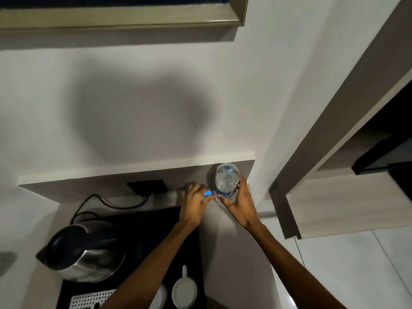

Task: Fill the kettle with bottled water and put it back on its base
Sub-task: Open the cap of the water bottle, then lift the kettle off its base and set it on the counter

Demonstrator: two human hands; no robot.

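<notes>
No legible text, brand, number or sign can be made out. A blue label band is seen on the clear plastic water bottle (226, 179), but its print is too small and blurred to be read.

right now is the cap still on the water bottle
No, the bottle in the right hand has an open, bare neck, and the blue cap sits in the left hand fingers.

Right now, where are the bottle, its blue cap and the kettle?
bottle (226, 179): head view, on its clear upper body.
blue cap (207, 193): head view, on the cap's side, at the left hand's fingertips.
kettle (89, 262): head view, on its steel body.
</notes>
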